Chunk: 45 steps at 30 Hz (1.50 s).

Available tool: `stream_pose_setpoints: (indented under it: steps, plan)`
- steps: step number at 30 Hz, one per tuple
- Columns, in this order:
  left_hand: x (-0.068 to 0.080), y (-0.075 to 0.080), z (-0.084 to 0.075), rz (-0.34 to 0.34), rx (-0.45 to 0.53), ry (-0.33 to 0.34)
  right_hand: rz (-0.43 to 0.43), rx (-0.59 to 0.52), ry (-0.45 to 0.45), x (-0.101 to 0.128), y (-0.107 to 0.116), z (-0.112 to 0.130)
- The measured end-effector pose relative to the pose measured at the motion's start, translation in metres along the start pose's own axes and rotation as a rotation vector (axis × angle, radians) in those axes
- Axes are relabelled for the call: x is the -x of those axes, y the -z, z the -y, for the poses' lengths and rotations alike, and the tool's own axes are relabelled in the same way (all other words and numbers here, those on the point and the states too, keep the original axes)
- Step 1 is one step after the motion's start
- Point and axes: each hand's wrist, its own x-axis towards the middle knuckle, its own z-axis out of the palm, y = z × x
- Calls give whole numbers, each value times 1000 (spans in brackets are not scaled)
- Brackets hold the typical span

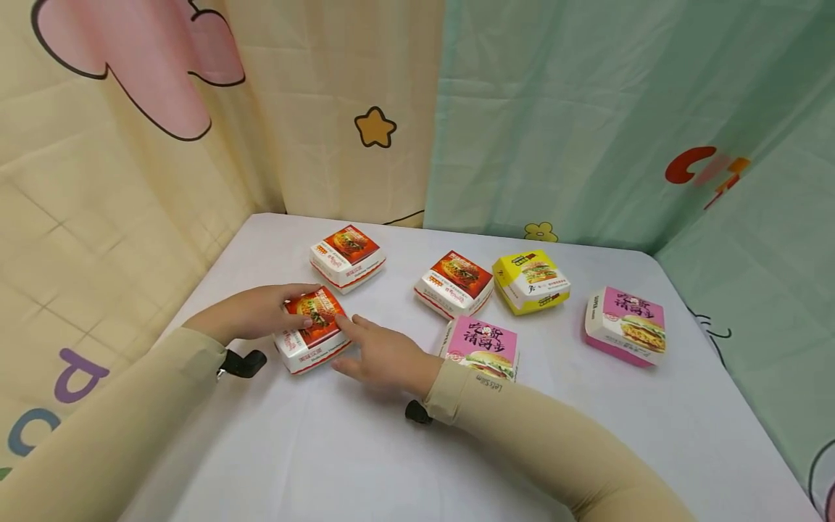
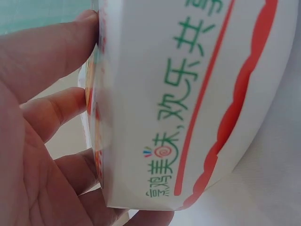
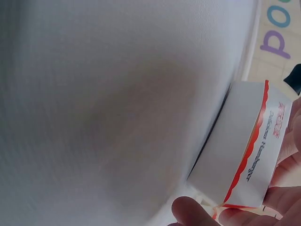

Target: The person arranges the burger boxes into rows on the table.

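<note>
In the head view, a red-and-white hamburger box point(image 1: 317, 317) with a burger picture on its lid sits at the table's front left. My left hand point(image 1: 257, 313) grips its left side, thumb over the lid and other fingers round the far edge. The left wrist view has the box's white side panel point(image 2: 160, 94) with green lettering filling the middle. From the right, my right hand point(image 1: 388, 355) reaches over the same box, its fingers fairly straight and touching the lid's edge. Its thumb point(image 3: 190, 209) is near the box's lower corner in the right wrist view.
Behind stands another red-and-white box point(image 1: 348, 257). A third red-and-white box point(image 1: 454, 283), a yellow box point(image 1: 531, 281) and a pink box point(image 1: 483, 348) are grouped mid-table, the last partly behind my right forearm. Another pink box point(image 1: 626, 325) is at the right. Curtains point(image 1: 554, 130) border the white table point(image 1: 365, 464).
</note>
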Motion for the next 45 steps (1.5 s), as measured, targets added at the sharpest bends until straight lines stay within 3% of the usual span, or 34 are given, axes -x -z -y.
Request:
stream_pose_setpoints:
  steps: [15,35,39,45]
  plan:
    - [-5,-6,-1,-18,17,21,-41,86,15,0,2,0]
    - [-7,-15,-13,-58,86,52,-157,119,-89,-7,1,4]
    - [-6,-17,-13,-46,105,64,-176,102,-109,-9,0,0]
    - [-6,-17,-14,-13,109,77,-121,-14,-149,-10,0,0]
